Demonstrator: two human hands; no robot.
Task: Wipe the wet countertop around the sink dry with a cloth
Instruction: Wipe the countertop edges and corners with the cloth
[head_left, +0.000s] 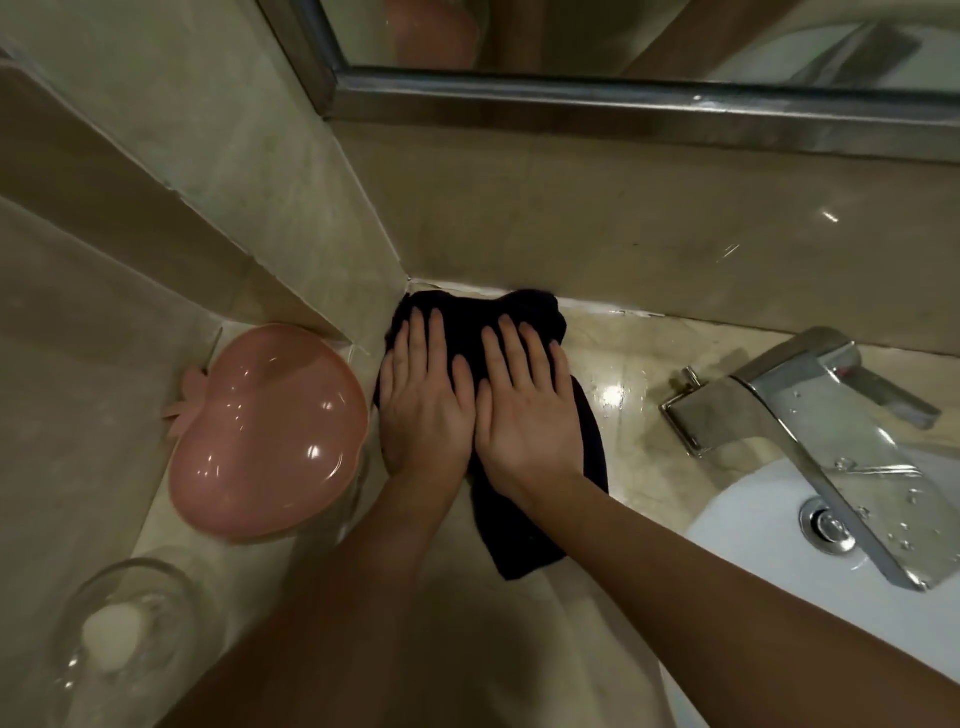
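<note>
Two hands lie flat, side by side, on a dark cloth (524, 312) in the far left corner of the beige countertop (639, 358): left hand (423, 410) and right hand (524, 415), fingers straight and pressing down, nothing gripped. Cloth's far edge touches the back wall; its near end trails toward the viewer. Pink dish (265, 431) just left of the cloth; chrome faucet (831, 431) and white sink (769, 561) to the right, glass bowl (124, 623) near left.
</note>
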